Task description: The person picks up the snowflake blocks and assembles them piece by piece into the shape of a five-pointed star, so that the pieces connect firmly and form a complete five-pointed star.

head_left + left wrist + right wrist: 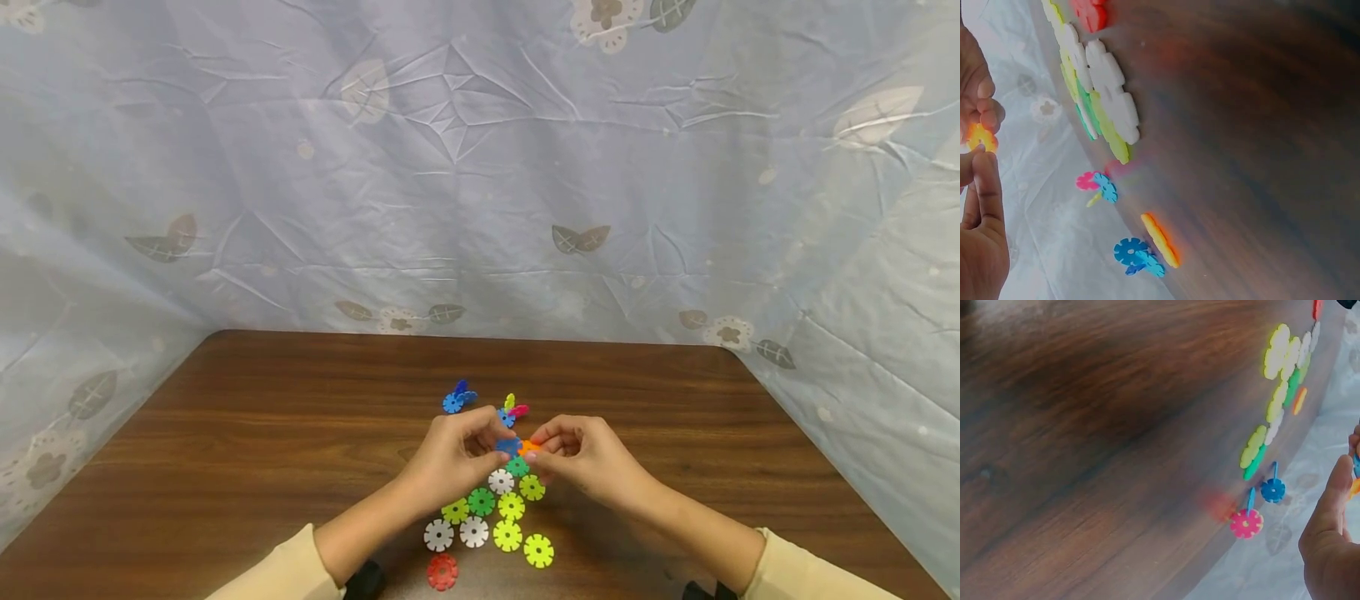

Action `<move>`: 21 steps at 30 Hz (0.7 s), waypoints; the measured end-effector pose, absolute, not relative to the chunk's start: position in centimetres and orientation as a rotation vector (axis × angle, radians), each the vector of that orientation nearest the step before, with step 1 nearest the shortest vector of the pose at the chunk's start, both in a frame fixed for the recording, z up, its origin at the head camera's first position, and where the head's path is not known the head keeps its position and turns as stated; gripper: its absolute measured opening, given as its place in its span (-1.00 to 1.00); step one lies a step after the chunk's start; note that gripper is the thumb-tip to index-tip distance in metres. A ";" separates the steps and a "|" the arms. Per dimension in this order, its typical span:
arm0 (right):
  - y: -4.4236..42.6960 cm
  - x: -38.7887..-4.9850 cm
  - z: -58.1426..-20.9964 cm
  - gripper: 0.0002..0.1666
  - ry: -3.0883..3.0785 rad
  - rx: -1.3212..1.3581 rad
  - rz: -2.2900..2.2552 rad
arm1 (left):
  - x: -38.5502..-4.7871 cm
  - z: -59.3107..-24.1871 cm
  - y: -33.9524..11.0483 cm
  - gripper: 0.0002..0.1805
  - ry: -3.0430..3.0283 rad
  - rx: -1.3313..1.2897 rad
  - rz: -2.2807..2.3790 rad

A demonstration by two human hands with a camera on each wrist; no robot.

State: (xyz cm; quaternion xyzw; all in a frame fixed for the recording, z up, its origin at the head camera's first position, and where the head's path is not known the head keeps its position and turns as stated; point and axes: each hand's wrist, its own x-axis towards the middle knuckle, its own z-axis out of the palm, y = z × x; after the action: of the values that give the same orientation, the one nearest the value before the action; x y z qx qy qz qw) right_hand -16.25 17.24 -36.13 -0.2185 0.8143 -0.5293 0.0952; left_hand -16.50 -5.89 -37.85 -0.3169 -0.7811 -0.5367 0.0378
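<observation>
Head view: my left hand pinches a blue notched disc between thumb and fingers, and my right hand pinches an orange disc right against it; I cannot tell whether the two interlock. I hold both above the wooden table. Nearer me lie green, white and yellow discs, with a red disc closest to my body. Beyond my hands sit a blue cluster and, to its right, a mixed cluster of blue, pink and yellow.
</observation>
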 end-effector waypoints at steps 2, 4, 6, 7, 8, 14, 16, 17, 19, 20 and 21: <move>17.2 -16.2 -36.2 -0.67 2.429 -0.654 -1.551 | -16.5 -37.9 -5.9 -0.90 -2.401 -0.971 -1.641; 17.2 -16.1 -36.3 -0.66 2.426 -0.651 -1.548 | -16.4 -38.1 -5.9 -0.90 -2.406 -0.967 -1.641; 17.1 -16.0 -36.4 -0.65 2.421 -0.641 -1.557 | -16.4 -38.2 -5.9 -0.90 -2.406 -0.958 -1.657; 17.1 -15.9 -36.5 -0.65 2.414 -0.635 -1.567 | -16.4 -38.2 -5.9 -0.90 -2.405 -0.950 -1.667; 17.1 -15.9 -36.5 -0.66 2.407 -0.631 -1.578 | -16.4 -38.3 -5.9 -0.90 -2.405 -0.938 -1.679; 17.0 -15.6 -36.5 -0.67 2.415 -0.592 -1.613 | -16.5 -38.2 -6.0 -0.88 -2.397 -0.874 -1.766; 16.9 -15.6 -36.4 -0.66 2.401 -0.567 -1.635 | -16.5 -37.9 -6.0 -0.88 -2.394 -0.859 -1.803; 16.9 -15.5 -36.3 -0.65 2.394 -0.554 -1.644 | -16.5 -37.8 -6.1 -0.88 -2.394 -0.852 -1.819; 16.8 -15.5 -36.1 -0.63 2.368 -0.537 -1.673 | -16.5 -37.4 -6.2 -0.87 -2.398 -0.841 -1.838; 16.7 -15.4 -36.0 -0.63 2.359 -0.533 -1.684 | -16.5 -37.3 -6.2 -0.87 -2.399 -0.839 -1.843; 16.7 -15.4 -35.9 -0.62 2.349 -0.533 -1.696 | -16.5 -37.1 -6.2 -0.87 -2.400 -0.838 -1.837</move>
State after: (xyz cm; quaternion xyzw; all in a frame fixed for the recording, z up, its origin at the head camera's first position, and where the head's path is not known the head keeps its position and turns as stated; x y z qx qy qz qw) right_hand -15.40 16.69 -35.92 -0.1801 0.7935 -0.5730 0.0977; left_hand -16.47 -6.24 -37.14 -0.2673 -0.7652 -0.5857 0.0027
